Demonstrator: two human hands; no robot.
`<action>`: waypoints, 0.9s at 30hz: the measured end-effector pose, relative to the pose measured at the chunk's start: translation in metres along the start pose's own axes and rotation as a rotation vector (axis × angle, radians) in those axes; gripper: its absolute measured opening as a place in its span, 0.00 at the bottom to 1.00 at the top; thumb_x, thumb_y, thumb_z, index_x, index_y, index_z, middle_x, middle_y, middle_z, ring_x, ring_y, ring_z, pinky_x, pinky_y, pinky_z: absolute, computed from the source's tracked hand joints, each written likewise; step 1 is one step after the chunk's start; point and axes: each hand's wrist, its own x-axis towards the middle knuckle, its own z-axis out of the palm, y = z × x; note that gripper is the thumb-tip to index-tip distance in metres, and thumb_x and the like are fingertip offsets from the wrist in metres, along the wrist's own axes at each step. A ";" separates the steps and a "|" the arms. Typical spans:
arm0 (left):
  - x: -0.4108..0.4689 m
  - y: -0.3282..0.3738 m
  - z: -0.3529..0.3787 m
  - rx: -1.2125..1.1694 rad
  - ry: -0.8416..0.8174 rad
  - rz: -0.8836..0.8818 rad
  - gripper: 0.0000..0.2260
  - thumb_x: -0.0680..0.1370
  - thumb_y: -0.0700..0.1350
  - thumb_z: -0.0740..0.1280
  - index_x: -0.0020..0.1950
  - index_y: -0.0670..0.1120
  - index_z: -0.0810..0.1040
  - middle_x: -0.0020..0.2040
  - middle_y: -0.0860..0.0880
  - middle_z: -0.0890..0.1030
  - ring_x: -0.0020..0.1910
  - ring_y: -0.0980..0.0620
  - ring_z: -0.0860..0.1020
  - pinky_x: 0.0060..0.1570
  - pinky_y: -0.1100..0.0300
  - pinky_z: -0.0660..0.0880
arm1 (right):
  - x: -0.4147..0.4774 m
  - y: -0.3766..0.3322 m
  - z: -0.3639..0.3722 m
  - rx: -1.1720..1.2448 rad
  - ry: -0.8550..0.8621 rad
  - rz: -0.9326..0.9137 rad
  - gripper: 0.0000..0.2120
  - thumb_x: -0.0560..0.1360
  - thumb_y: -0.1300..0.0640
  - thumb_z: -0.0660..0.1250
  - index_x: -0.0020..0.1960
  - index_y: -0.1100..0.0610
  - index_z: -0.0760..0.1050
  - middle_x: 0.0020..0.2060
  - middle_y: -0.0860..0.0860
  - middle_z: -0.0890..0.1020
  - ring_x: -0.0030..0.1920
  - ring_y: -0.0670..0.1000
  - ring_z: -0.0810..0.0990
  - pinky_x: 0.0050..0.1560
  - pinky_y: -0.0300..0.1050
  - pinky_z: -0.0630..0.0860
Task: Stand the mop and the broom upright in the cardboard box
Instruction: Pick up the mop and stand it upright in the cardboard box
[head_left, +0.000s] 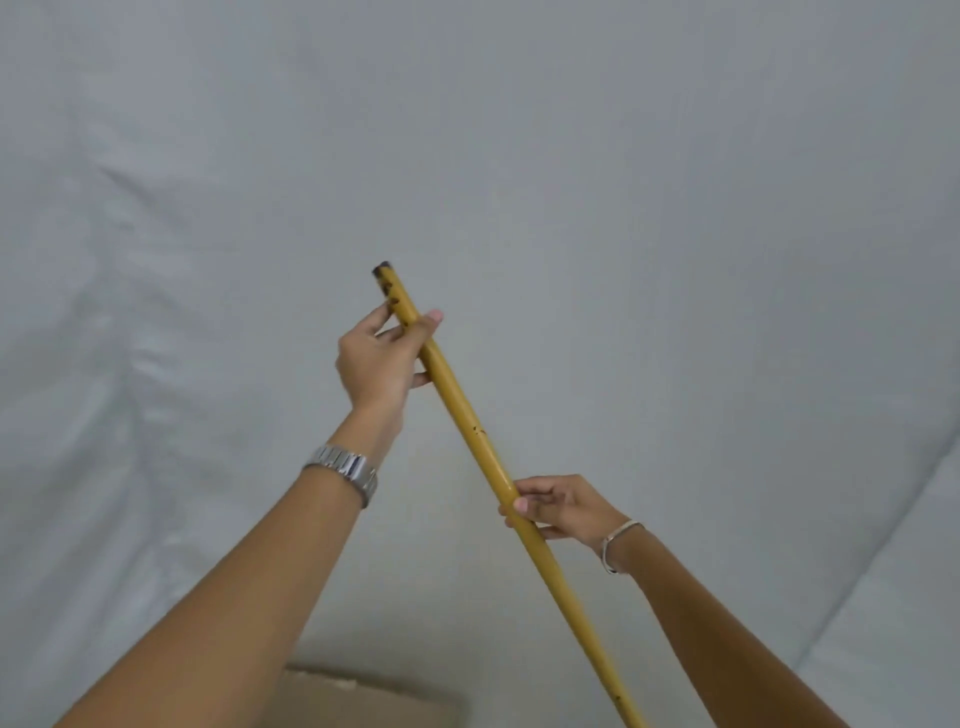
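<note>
A long yellow wooden handle (467, 415) with dark spots near its top slants from upper left down to the bottom edge at the right. Its lower end is out of frame, so I cannot tell whether it belongs to the mop or the broom. My left hand (382, 358), a metal watch on its wrist, grips the handle just below the top end. My right hand (556, 506), with a thin bracelet, grips the handle lower down. A corner of the cardboard box (363, 696) shows at the bottom edge, below and between my forearms.
A pale grey cloth backdrop (675, 208) with soft creases fills the whole view behind my hands. A fold runs diagonally at the lower right.
</note>
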 end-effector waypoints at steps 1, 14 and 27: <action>0.001 0.020 0.006 0.007 -0.025 0.027 0.27 0.66 0.45 0.78 0.63 0.45 0.76 0.46 0.46 0.84 0.43 0.51 0.83 0.33 0.54 0.82 | -0.005 -0.017 -0.002 0.014 0.017 -0.018 0.09 0.74 0.60 0.66 0.53 0.55 0.78 0.50 0.57 0.83 0.45 0.46 0.84 0.43 0.37 0.80; -0.018 0.110 0.066 -0.033 -0.651 0.113 0.21 0.74 0.43 0.69 0.67 0.45 0.71 0.56 0.43 0.81 0.50 0.51 0.82 0.40 0.55 0.81 | -0.071 -0.097 -0.037 0.155 0.209 -0.196 0.15 0.70 0.55 0.68 0.55 0.59 0.78 0.49 0.56 0.84 0.51 0.53 0.83 0.43 0.40 0.80; -0.075 0.038 0.088 -0.056 -0.784 0.012 0.22 0.73 0.40 0.70 0.67 0.48 0.70 0.49 0.47 0.82 0.47 0.49 0.83 0.38 0.53 0.81 | -0.132 0.007 -0.051 -0.154 0.410 -0.021 0.20 0.59 0.68 0.78 0.45 0.52 0.78 0.39 0.54 0.79 0.37 0.48 0.82 0.41 0.43 0.82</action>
